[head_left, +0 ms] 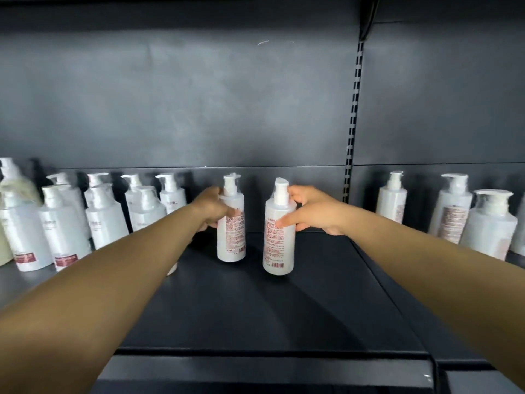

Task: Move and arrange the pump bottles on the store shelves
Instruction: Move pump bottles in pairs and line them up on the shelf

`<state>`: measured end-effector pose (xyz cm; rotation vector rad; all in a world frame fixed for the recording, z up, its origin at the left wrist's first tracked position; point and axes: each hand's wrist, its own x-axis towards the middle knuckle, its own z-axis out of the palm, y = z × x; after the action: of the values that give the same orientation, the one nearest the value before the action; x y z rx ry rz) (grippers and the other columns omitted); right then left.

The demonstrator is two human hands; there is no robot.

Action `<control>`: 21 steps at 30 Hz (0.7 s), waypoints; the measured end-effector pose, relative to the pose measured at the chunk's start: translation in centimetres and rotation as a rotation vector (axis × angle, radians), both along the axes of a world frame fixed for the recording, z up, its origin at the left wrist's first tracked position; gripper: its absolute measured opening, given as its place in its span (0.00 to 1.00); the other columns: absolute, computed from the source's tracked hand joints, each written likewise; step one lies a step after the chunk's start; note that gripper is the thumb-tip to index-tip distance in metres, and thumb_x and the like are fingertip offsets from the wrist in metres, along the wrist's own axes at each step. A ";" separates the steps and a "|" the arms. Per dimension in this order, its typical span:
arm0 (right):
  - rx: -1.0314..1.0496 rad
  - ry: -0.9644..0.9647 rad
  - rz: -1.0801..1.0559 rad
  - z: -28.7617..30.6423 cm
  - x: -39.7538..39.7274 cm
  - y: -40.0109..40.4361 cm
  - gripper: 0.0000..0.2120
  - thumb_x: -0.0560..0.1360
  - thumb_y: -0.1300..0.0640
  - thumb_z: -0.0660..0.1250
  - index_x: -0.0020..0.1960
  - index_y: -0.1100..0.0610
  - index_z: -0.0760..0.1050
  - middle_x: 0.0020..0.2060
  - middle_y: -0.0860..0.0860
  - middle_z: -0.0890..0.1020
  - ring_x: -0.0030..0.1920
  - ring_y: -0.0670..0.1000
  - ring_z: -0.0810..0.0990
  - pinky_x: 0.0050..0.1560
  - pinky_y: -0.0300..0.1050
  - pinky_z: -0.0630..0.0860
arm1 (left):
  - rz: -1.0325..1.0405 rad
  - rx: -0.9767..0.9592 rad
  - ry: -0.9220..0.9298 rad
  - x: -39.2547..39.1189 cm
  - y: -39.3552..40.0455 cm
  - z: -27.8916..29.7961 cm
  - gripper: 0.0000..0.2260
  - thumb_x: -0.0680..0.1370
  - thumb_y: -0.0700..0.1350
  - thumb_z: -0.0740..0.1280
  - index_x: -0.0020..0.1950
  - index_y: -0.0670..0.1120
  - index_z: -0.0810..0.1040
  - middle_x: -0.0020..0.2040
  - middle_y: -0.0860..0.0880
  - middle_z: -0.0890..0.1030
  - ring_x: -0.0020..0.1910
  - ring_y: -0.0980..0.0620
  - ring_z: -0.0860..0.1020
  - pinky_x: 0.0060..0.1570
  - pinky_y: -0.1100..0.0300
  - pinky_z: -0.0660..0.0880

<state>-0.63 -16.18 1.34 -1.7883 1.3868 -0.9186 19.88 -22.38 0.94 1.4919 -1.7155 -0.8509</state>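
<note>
In the head view, two tall, slim white plastic pump bottles with smooth cylindrical bodies and red printed text are being held upright on a dark matte metal shelf (284,308), toward its back edge and about midway along it. The left-hand slim bottle (231,231) is being gripped around its upper body by the left hand (211,209), whose fingers are curled round the far side while the thumb is laid across the red print. The right-hand slim bottle (279,237) is being gripped just below its neck by the right hand (312,211), with the thumb pressed on the front label and the fingers wrapped behind. The two bottles are being kept just beside each other with a narrow gap between them; whether their bases are touching the shelf cannot be told. Both bare forearms are being stretched forward from the near edge.

Along the back edge toward the left end, a cluster of squat, broad-shouldered white pump bottles (105,217) with dark red labels is being shown in two rows, slightly blurred. Past a slotted metal upright (352,115), three more white pump bottles (451,211) are being displayed on the neighbouring shelf, their pump heads wrapped in clear film. A smooth dark grey back panel (184,95) is being seen behind everything.
</note>
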 end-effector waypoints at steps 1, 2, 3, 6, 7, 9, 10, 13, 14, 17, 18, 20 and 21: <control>0.001 0.002 -0.024 -0.4 1.0 -0.3 0.25 0.68 0.67 0.74 0.62 0.56 0.73 0.57 0.52 0.80 0.57 0.52 0.79 0.55 0.52 0.79 | -0.011 0.013 -0.011 0.9 -0.3 -0.3 0.20 0.73 0.37 0.71 0.63 0.42 0.70 0.58 0.44 0.78 0.53 0.46 0.77 0.51 0.50 0.77; 0.001 0.005 -0.052 -0.9 1.7 -0.6 0.25 0.68 0.66 0.75 0.62 0.55 0.73 0.57 0.52 0.80 0.57 0.52 0.79 0.56 0.54 0.79 | -0.023 0.023 -0.017 1.5 -0.6 -0.5 0.21 0.73 0.38 0.72 0.63 0.42 0.70 0.58 0.45 0.77 0.53 0.46 0.77 0.52 0.49 0.77; 0.000 0.007 -0.081 -1.2 2.3 -0.9 0.25 0.68 0.65 0.75 0.62 0.54 0.73 0.57 0.52 0.80 0.57 0.52 0.79 0.56 0.55 0.79 | -0.034 0.030 -0.011 2.1 -0.9 -0.7 0.21 0.73 0.39 0.72 0.63 0.42 0.69 0.58 0.46 0.77 0.55 0.45 0.77 0.53 0.49 0.77; 0.010 0.016 -0.135 -1.4 3.1 -0.9 0.26 0.67 0.62 0.76 0.63 0.53 0.72 0.56 0.50 0.80 0.57 0.51 0.79 0.55 0.54 0.79 | -0.094 0.007 -0.005 2.7 -1.3 -1.0 0.22 0.72 0.40 0.72 0.64 0.44 0.69 0.57 0.48 0.77 0.55 0.48 0.76 0.51 0.53 0.76; 0.016 0.028 -0.147 -1.3 3.3 -0.8 0.26 0.67 0.61 0.76 0.62 0.54 0.72 0.56 0.49 0.79 0.57 0.51 0.79 0.55 0.54 0.79 | -0.117 -0.006 -0.010 2.8 -1.4 -1.1 0.23 0.72 0.40 0.72 0.65 0.44 0.70 0.56 0.48 0.76 0.53 0.49 0.75 0.50 0.55 0.74; 0.010 0.067 -0.189 -1.3 3.7 -0.6 0.27 0.66 0.58 0.77 0.62 0.54 0.71 0.54 0.48 0.79 0.55 0.50 0.79 0.53 0.52 0.80 | -0.154 -0.035 -0.007 2.7 -1.5 -1.4 0.24 0.72 0.39 0.72 0.65 0.43 0.70 0.59 0.47 0.77 0.51 0.52 0.74 0.49 0.59 0.70; -0.004 0.092 -0.224 -1.3 4.1 -0.6 0.27 0.65 0.56 0.78 0.60 0.54 0.71 0.53 0.48 0.78 0.54 0.49 0.79 0.51 0.51 0.80 | -0.159 -0.046 -0.011 2.7 -1.6 -1.6 0.24 0.71 0.39 0.73 0.65 0.43 0.70 0.60 0.47 0.76 0.51 0.52 0.74 0.49 0.61 0.69; -0.073 0.125 -0.318 -1.8 5.1 -0.6 0.27 0.63 0.51 0.79 0.55 0.54 0.68 0.48 0.46 0.76 0.50 0.47 0.79 0.46 0.47 0.80 | -0.105 -0.073 -0.006 2.7 -2.0 -2.2 0.30 0.68 0.44 0.76 0.66 0.43 0.67 0.62 0.47 0.74 0.56 0.50 0.75 0.49 0.59 0.70; -0.066 0.083 -0.318 -2.0 5.3 -0.5 0.26 0.64 0.52 0.79 0.55 0.54 0.68 0.48 0.46 0.77 0.50 0.47 0.79 0.46 0.47 0.80 | -0.079 -0.070 0.004 2.8 -2.1 -2.3 0.32 0.67 0.46 0.77 0.66 0.42 0.66 0.62 0.47 0.73 0.58 0.48 0.74 0.49 0.59 0.70; 0.092 -0.142 -0.167 -2.2 4.5 -0.5 0.24 0.69 0.63 0.74 0.60 0.54 0.67 0.53 0.48 0.78 0.57 0.51 0.78 0.56 0.50 0.77 | -0.097 -0.007 0.084 3.3 -2.5 -2.2 0.34 0.67 0.45 0.77 0.66 0.42 0.62 0.60 0.48 0.73 0.57 0.49 0.74 0.52 0.58 0.71; 0.134 -0.175 -0.102 -2.0 4.0 -0.6 0.25 0.70 0.67 0.71 0.62 0.53 0.67 0.55 0.49 0.78 0.59 0.51 0.77 0.58 0.50 0.76 | -0.149 0.032 0.123 3.6 -2.6 -2.0 0.32 0.68 0.43 0.76 0.67 0.43 0.62 0.61 0.47 0.73 0.57 0.49 0.74 0.54 0.57 0.72; 0.162 -0.150 -0.022 -1.7 3.2 -0.8 0.25 0.71 0.69 0.69 0.63 0.52 0.69 0.58 0.49 0.79 0.61 0.51 0.77 0.59 0.50 0.75 | -0.241 0.072 0.120 4.2 -2.6 -1.5 0.28 0.70 0.37 0.73 0.67 0.45 0.64 0.63 0.46 0.75 0.59 0.49 0.75 0.60 0.54 0.73; 0.154 -0.109 -0.014 -1.6 3.1 -0.9 0.25 0.71 0.68 0.70 0.63 0.51 0.70 0.58 0.48 0.79 0.61 0.50 0.77 0.59 0.49 0.75 | -0.267 0.071 0.074 4.5 -2.6 -1.2 0.26 0.71 0.36 0.72 0.66 0.46 0.67 0.63 0.47 0.75 0.60 0.49 0.75 0.62 0.54 0.72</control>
<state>2.51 -17.13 -0.22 -1.5927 1.3638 -0.8791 24.38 -24.94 -0.26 1.2761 -1.8721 -1.1007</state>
